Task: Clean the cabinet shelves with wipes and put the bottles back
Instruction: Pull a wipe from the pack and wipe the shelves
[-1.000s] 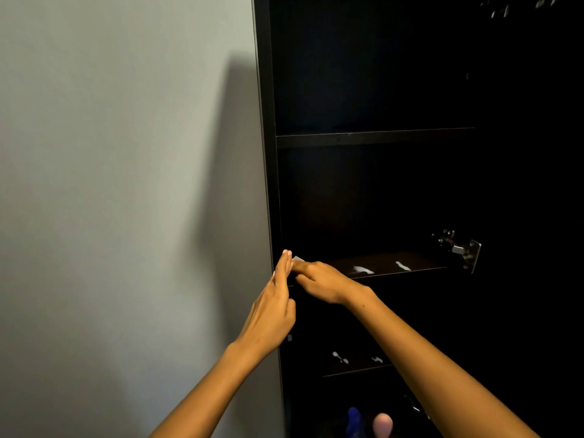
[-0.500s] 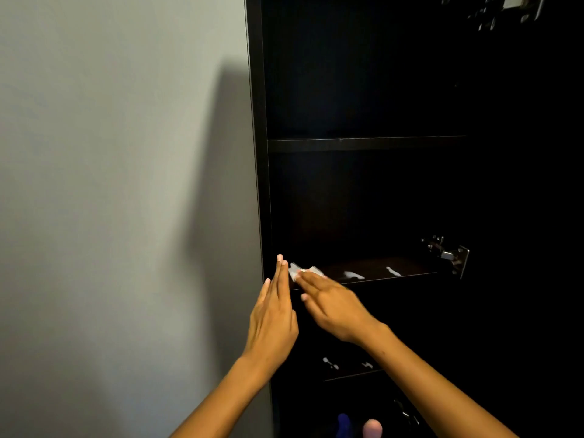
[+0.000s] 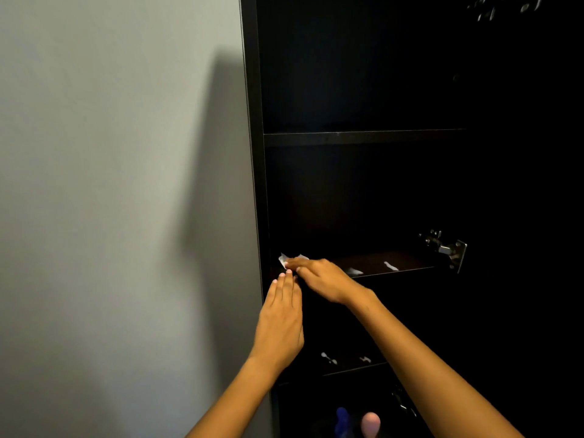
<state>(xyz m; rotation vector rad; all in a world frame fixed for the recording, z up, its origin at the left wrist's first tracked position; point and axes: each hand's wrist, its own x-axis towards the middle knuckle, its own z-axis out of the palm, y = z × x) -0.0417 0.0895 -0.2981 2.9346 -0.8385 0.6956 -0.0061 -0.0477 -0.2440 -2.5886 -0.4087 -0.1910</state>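
A tall black cabinet (image 3: 252, 153) stands open against a grey wall. On its middle shelf (image 3: 407, 263) lies a white wipe (image 3: 286, 260) at the left front corner. My right hand (image 3: 325, 279) lies flat on the wipe, fingers pointing left, pressing it to the shelf. My left hand (image 3: 281, 320) is just below the shelf's front edge, fingers straight and together, its tips near the right hand's fingers, holding nothing. Two bottle tops, one blue (image 3: 343, 420) and one pink (image 3: 370, 422), show at the cabinet's bottom.
Pale smears (image 3: 391, 266) shine on the middle shelf and on the lower shelf (image 3: 328, 358). A metal door hinge (image 3: 448, 249) juts out at the shelf's right end; another hinge (image 3: 505, 6) is at the top right. The upper shelf (image 3: 363, 137) is dark and bare.
The wipe has come more into view at the shelf's left corner. My left hand has dropped slightly below the shelf edge, and my right hand stays flat on the wipe.
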